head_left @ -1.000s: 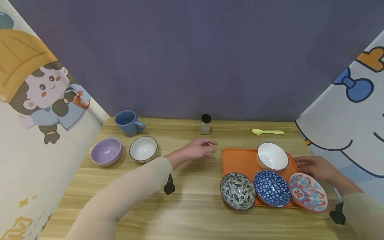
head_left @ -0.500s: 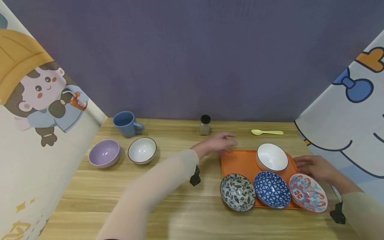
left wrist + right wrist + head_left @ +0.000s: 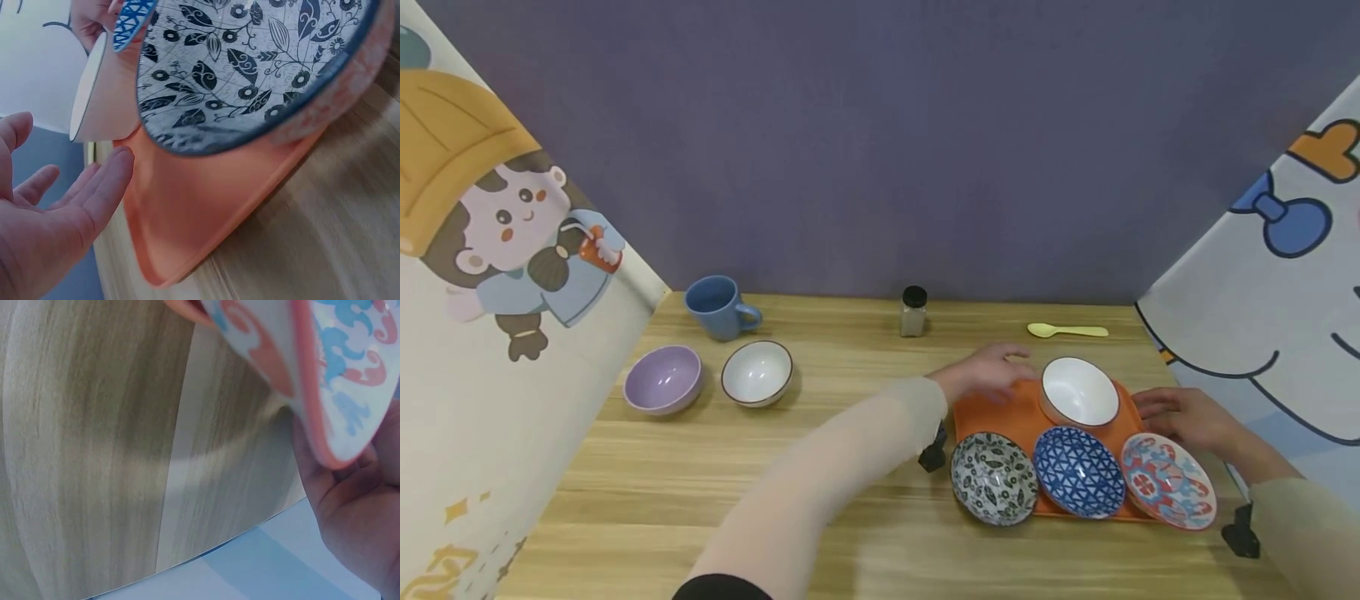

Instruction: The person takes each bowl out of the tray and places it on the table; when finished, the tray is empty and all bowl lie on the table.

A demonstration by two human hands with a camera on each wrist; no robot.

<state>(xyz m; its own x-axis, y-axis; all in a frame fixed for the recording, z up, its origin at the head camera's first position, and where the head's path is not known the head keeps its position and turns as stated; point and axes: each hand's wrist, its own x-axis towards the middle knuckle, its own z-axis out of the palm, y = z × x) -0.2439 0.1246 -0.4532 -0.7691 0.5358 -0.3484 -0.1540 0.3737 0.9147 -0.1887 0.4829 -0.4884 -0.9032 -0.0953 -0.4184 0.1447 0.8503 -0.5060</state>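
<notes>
My left hand (image 3: 996, 372) reaches over the back left of the orange tray (image 3: 1000, 408), fingers spread and holding nothing. Its fingertips come close to a white bowl with a dark rim (image 3: 1081, 392) on the tray. In the left wrist view the fingers (image 3: 103, 190) extend toward that bowl's side. My right hand (image 3: 1187, 421) lies along the tray's right edge, beside a red-and-blue patterned bowl (image 3: 1168, 479); in the right wrist view this bowl partly hides its fingers. A black-and-white leaf-patterned bowl (image 3: 994, 479) and a blue triangle-patterned bowl (image 3: 1078, 472) sit tilted along the tray's front.
On the left of the wooden table stand a purple bowl (image 3: 664, 380), a smaller white bowl (image 3: 757, 373) and a blue mug (image 3: 718, 308). A black-lidded jar (image 3: 913, 312) and a yellow spoon (image 3: 1067, 331) are near the back wall. Patterned panels flank both sides.
My left hand has moved right, from bare table left of the tray to over its back left part near the white bowl. The right hand and the dishes have stayed put.
</notes>
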